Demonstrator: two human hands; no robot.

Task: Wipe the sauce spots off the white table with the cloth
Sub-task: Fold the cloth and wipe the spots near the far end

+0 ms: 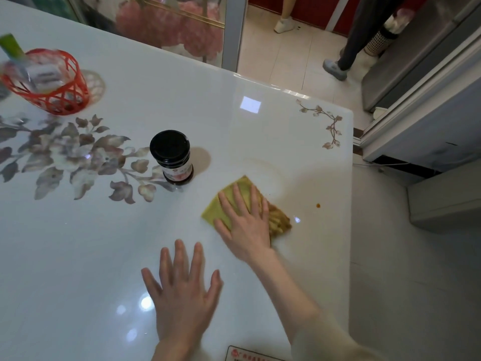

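Right hand (244, 222) flat on cloth (229, 201) near table (325, 256) edge

The floor (286, 63) was of pale beige tiles. At the back stood a glass door panel (166, 24) printed with pink flowers, in a grey metal frame (233, 32). The wall (312, 9) behind was red. A grey cabinet (429, 121) stood at the right, with a white perforated bin (378, 43) near it.
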